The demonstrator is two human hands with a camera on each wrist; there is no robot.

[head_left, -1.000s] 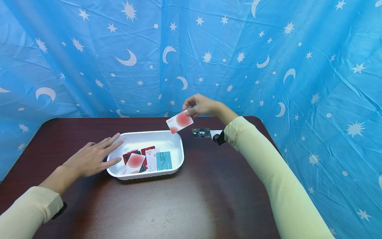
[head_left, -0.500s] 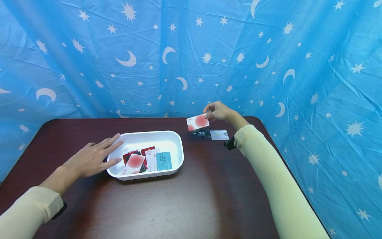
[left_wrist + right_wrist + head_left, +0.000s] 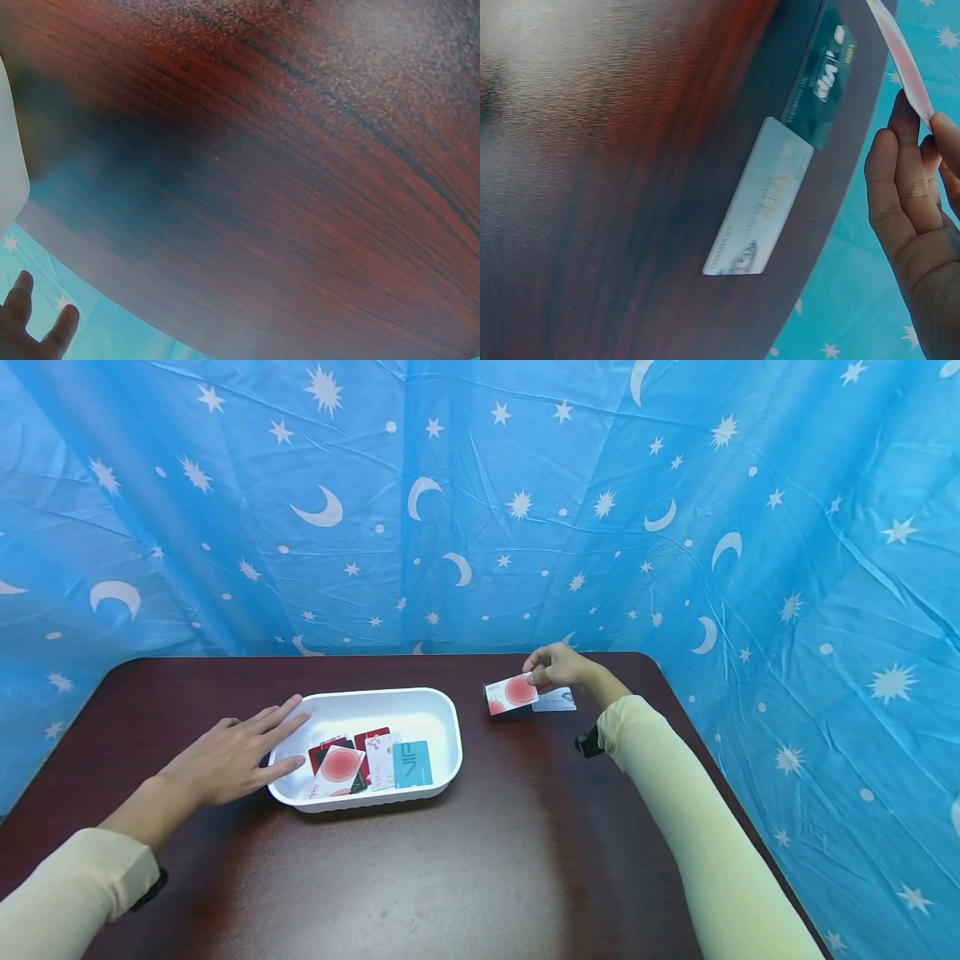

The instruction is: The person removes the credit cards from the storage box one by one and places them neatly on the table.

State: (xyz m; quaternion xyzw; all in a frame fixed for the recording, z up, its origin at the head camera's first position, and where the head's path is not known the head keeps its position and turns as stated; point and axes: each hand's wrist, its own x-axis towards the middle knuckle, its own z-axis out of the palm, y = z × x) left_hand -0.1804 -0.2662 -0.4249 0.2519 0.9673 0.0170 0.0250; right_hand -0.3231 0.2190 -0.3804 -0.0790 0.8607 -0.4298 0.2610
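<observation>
Straight ahead hangs a blue curtain (image 3: 480,510), printed with white moons and stars, wrapping round to the right. Before it stands a dark red-brown table (image 3: 450,877), light gleaming on its near half. Someone in pale yellow reaches across it, the right sleeve (image 3: 697,810) stretched far out, the left sleeve (image 3: 75,889) coming in from the near corner. Left of the table's middle sits a white tray (image 3: 423,718).

At the tray's left end lies the left hand (image 3: 232,756), its fingers straight and spread over the side, gripping nothing. Out near the table's far edge, the right hand (image 3: 557,665) has thumb and fingers clamped on one corner of a circle card (image 3: 513,693) — white, with a big red disc. It is held up just above a black card (image 3: 821,82), hiding most of it from the head camera; the black card lies flat on the table, end to end with a silver card (image 3: 557,700).

Inside the tray, near the front, cards overlap: a teal card (image 3: 412,765) on the right, a flowered card (image 3: 381,760) beside it, then a second circle card (image 3: 339,767) — red and dark ones poke out from underneath, how many I can't tell.
</observation>
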